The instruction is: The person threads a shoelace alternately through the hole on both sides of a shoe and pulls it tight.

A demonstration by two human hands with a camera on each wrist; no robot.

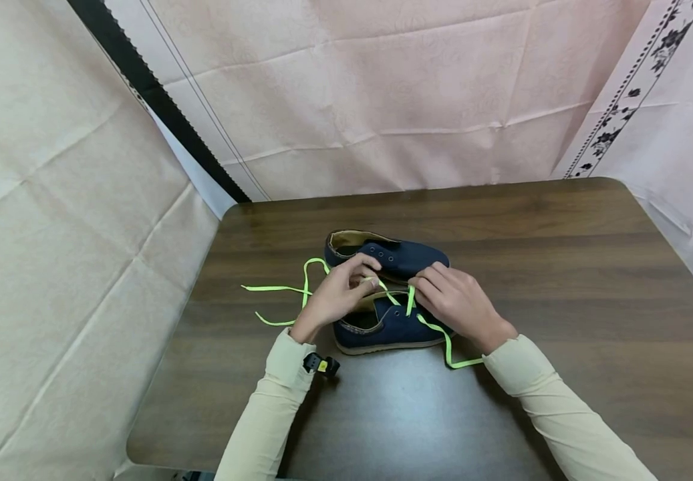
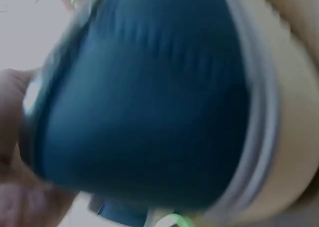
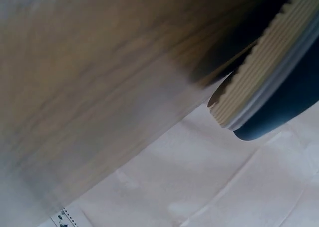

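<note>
A person's right hand (image 1: pixel 459 302) pinches a green lace (image 1: pixel 410 300) over the near navy shoe (image 1: pixel 397 329), closer to the tabletop's (image 1: pixel 563 267) left edge than its right, the left hand's (image 1: pixel 339 292) grip unclear, in apparent mid-lacing that next calls for drawing the loop snug.

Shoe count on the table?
2. The far shoe lies toward the back of the table; the near shoe is in front of it, partly covered by the right hand. No others show.
</note>
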